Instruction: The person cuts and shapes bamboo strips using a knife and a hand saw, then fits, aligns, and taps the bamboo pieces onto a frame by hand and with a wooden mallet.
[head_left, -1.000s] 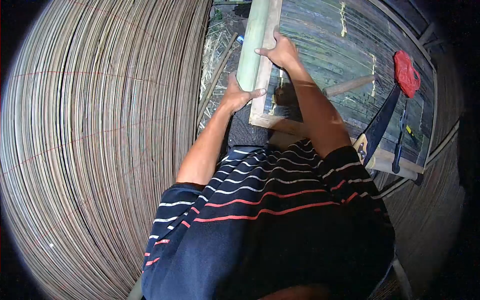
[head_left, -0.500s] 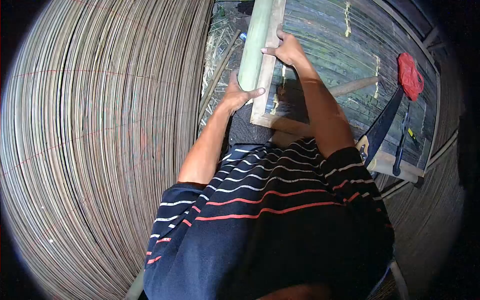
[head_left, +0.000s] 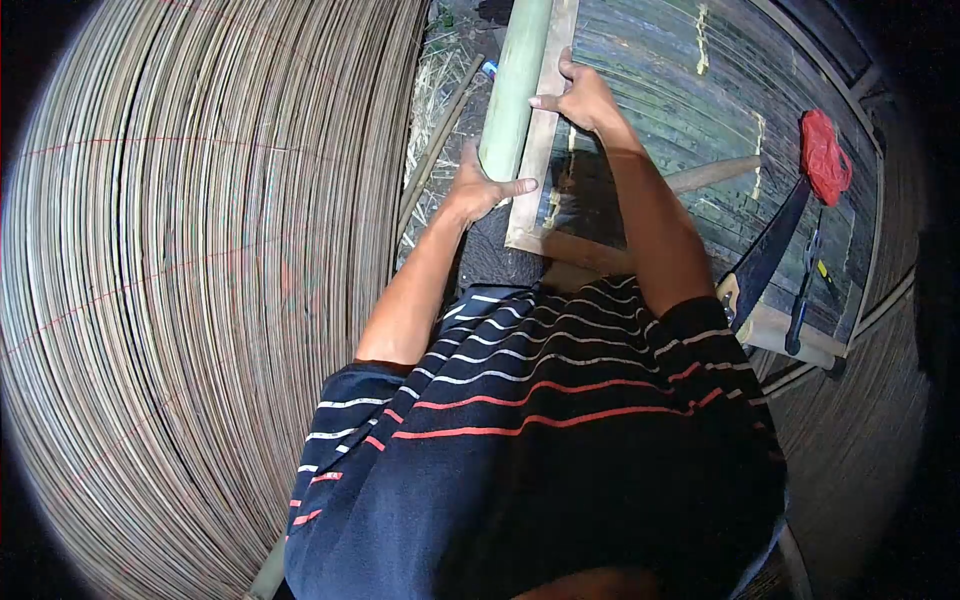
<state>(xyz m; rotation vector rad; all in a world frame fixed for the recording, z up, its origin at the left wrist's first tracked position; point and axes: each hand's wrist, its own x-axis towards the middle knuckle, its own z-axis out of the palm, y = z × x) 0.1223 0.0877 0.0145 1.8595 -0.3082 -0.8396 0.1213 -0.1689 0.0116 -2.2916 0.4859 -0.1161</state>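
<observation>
My left hand grips the near end of a pale green bamboo pole, its thumb reaching across onto a flat wooden strip. That wooden strip lies along the right side of the pole and forms the left edge of a frame with a corner near my body. Farther up, my right hand clasps the same strip, with its thumb pointing at the pole and its other fingers partly hidden beyond the strip. Within the frame is a panel of dark greenish slats.
On the panel at the right lie a wooden stick, a red plastic bag, a handsaw and a dark tool. A wall of thin vertical sticks fills the left. Straw covers ground beside the pole.
The frame, pole and tools sit slightly farther right in the view. Both hands keep nearly the same hold, shifting a little to the right along with them.
</observation>
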